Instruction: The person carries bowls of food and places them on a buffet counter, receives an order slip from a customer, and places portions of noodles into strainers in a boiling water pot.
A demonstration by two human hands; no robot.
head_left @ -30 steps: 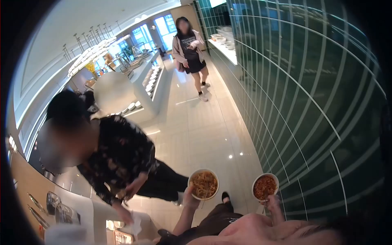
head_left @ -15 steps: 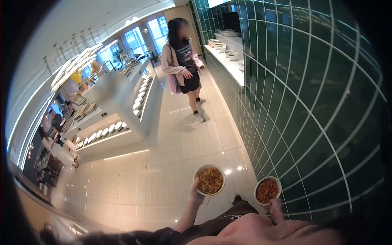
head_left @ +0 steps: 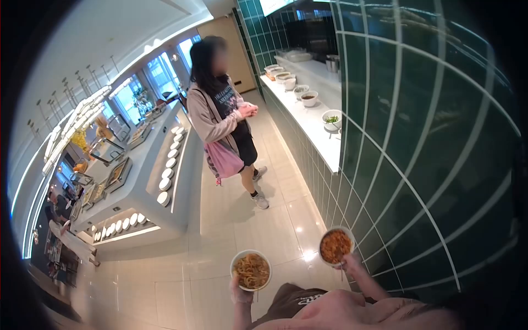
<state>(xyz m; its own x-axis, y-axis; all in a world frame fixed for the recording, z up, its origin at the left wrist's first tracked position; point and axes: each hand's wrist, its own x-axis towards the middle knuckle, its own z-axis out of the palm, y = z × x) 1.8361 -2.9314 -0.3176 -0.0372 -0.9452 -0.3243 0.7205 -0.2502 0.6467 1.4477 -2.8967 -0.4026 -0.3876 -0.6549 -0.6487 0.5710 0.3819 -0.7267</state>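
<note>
The left hand (head_left: 241, 291) curls round the side of the noodle bowl (head_left: 251, 252), its fingers partly hidden by the bowl. The right hand (head_left: 352, 263) is bent around the edge of the red-food bowl (head_left: 320, 246), whose contents are hard to make out. Both bowls are above the floor (head_left: 214, 291). The tiled wall (head_left: 407, 165) cuts off the bench (head_left: 324, 146), and black borders swallow the view's corners.

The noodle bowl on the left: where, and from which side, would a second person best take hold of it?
Probably the outer wall of the noodle bowl, just below its round rim, from the right: the left grip covers the near-left side, and the open top exposes noodles.
</note>
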